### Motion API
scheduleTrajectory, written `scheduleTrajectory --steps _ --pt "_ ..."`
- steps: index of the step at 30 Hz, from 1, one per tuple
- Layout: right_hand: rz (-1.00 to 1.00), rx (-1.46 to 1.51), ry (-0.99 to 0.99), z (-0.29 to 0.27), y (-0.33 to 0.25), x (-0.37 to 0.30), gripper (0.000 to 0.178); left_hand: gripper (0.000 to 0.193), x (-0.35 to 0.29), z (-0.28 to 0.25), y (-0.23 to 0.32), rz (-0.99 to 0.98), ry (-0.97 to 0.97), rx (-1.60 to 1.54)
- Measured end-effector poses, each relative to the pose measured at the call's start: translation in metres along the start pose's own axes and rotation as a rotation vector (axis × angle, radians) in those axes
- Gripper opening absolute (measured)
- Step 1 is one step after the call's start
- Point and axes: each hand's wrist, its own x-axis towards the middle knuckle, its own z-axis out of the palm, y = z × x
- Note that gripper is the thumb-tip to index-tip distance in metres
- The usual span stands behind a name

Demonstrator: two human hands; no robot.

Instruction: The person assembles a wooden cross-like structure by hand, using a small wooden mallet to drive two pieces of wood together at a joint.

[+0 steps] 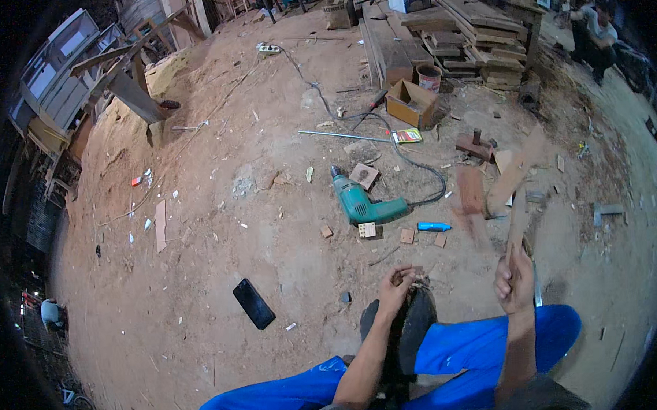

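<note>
My right hand (515, 279) is closed around a narrow, light-coloured wooden piece (519, 215) that points away from me; motion smears its far part. Just beside this hand lies a thin shiny metal strip (537, 290), partly hidden. My left hand (398, 282) is over my dark shoes (413, 322), its fingers curled together; whatever they hold, if anything, cannot be made out. Ahead of the left hand, a green power drill (365, 203) lies on its side. Near it are a small wooden block with holes (367, 230), a blue marker (433, 227) and several small wooden squares (407, 235).
A black phone (254, 304) lies on the dirt floor to the left. Beyond the drill are its cord (324, 95), a metal rod (344, 135), an open wooden box (411, 105) and stacked planks (497, 40). Another person (596, 36) is at the far right.
</note>
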Motion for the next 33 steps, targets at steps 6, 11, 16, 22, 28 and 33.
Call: scheduleTrajectory --steps 6,11,16,22,28,33 --pt "-0.054 -0.079 0.065 -0.014 0.001 -0.001 0.022 0.031 0.003 0.000 -0.003 0.001 -0.005 -0.022" --pt "-0.070 -0.043 -0.024 -0.010 -0.003 -0.006 0.025 0.031 -0.001 0.002 0.005 -0.020 0.024 0.045" --pt "-0.076 -0.159 0.094 -0.012 -0.003 -0.001 0.023 0.031 -0.011 0.007 0.021 -0.071 0.063 0.088" --pt "-0.179 -0.130 0.120 -0.044 0.012 0.028 0.023 0.027 -0.009 0.000 0.026 0.090 0.146 0.078" --pt "-0.051 -0.022 0.144 -0.040 -0.012 0.014 0.021 0.024 -0.005 -0.019 0.024 0.066 0.228 -0.018" --pt "-0.291 -0.214 0.164 -0.043 0.006 0.017 0.025 0.024 -0.009 -0.020 0.019 -0.017 0.232 -0.021"
